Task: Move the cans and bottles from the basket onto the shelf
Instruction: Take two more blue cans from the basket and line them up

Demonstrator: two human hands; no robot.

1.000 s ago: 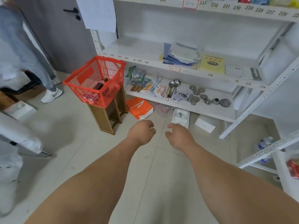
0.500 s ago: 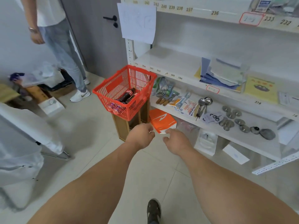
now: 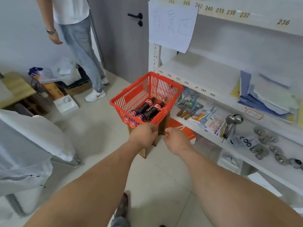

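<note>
nothing is moved yet: two dark bottles (image 3: 148, 106) and the cans (image 3: 136, 114) lie in the red basket (image 3: 131, 95) on a wooden stand beside the shelf (image 3: 188, 69). left hand (image 3: 144, 134) and right hand (image 3: 177, 140) hover near its rim, each grip loosely curled, holding nothing.

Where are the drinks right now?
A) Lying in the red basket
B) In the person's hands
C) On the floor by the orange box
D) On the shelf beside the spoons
A: the bottles and cans lie inside the basket; both hands are short of it.
</note>
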